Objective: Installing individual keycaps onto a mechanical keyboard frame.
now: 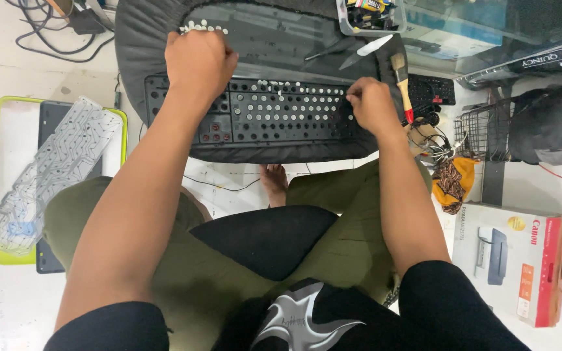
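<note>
An opened black keyboard shell (281,117), dotted with several small pale rubber domes, lies on a round black cushion (144,58) in front of me. My left hand (200,62) is curled into a fist above the shell's far left part, beside a small heap of loose white domes (203,27). Whether it holds anything is hidden. My right hand (369,104) rests on the shell's right end with thumb and fingers pinched together over the dome rows; any dome between them is too small to see.
A clear keyboard membrane sheet (53,169) lies over a green-edged tray (8,253) at left. A brush (401,84), a screwdriver (326,51) and a second keyboard (432,90) lie at the right, beyond them a wire basket (479,130) and a printer box (515,257). Cables (47,29) trail far left.
</note>
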